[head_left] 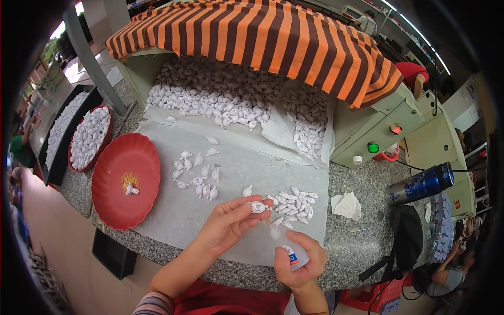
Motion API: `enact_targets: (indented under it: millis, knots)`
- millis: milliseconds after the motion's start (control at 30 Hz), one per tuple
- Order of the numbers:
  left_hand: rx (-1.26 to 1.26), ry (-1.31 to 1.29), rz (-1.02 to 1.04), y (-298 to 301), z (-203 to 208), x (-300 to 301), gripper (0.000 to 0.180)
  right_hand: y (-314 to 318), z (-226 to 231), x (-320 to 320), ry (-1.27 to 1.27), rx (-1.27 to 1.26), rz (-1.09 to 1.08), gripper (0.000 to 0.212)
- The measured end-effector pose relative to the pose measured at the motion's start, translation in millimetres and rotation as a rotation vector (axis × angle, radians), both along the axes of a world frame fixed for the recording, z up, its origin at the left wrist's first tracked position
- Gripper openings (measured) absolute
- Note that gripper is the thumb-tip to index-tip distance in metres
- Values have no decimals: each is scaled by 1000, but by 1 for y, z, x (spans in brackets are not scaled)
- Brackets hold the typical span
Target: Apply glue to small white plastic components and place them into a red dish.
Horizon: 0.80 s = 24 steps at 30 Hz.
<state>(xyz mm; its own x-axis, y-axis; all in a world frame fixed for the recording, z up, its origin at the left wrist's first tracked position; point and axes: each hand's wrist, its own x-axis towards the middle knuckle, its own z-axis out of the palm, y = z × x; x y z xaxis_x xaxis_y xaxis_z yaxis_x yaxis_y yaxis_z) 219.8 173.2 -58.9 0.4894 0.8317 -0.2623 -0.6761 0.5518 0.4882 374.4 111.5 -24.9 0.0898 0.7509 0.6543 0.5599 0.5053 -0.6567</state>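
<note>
My left hand (220,227) pinches a small white turtle-like figure (258,207) between thumb and fingertips, over the front of the paper sheet (241,157). In my right hand (310,262) is a whitish squeeze bottle (275,234), tilted so its thin nozzle points up at the figure's underside. Whether the nozzle touches the figure I cannot tell. Just beyond my hands lies a heap of small, slim white pieces (295,206). Farther left, several rounded white figures (199,181) are scattered on the sheet.
A red scalloped bowl (144,157) at left holds a few white pieces. Behind the sheet, a green metal box (357,136) under a striped cloth (273,37) contains many white figures. At right are crumpled paper (346,206), a blue bottle (420,184) and a black bag (407,236).
</note>
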Motion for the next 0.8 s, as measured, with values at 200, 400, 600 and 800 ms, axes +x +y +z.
enact_targets:
  millis: [200,400,600,800]
  knots:
    - [18,-5,14,-2,-1,0,31,0,-1,-2,-32,-51,-9,28]
    - [12,-12,-2,-2,-1,0,31,0,-1,-2,-45,-35,-10,27]
    - [-2,-4,-5,-2,-2,0,32,2,-3,-2,-39,-28,-1,28]
    - [-3,2,-6,-2,-1,0,32,2,-3,-2,-37,-32,22,28]
